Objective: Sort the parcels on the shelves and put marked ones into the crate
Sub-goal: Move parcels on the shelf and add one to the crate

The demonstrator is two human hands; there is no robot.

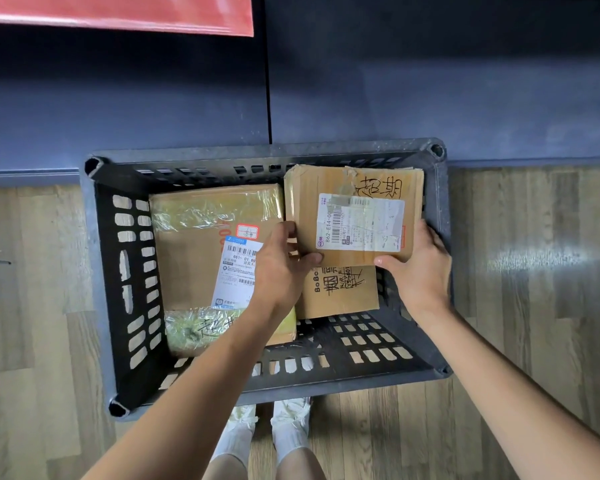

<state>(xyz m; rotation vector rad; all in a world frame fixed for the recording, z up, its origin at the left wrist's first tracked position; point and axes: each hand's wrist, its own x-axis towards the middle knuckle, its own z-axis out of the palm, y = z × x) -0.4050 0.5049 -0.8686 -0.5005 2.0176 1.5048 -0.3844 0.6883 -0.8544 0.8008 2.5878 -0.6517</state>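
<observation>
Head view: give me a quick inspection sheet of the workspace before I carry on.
Surface: wood-plank floor; black slotted crate stands on it against a dark blue wall.
Job's things: taped box with a label lies in the crate's left half; a smaller box with handwriting lies right of it; the held box, labelled and handwritten, is above the smaller box.
Clutter: nothing seen.
Grips: left hand and right hand hold the held box at its near corners.
Cables: nothing seen.
Surroundings: red sheet on the wall at top left; the person's white shoes are in front of the crate.
</observation>
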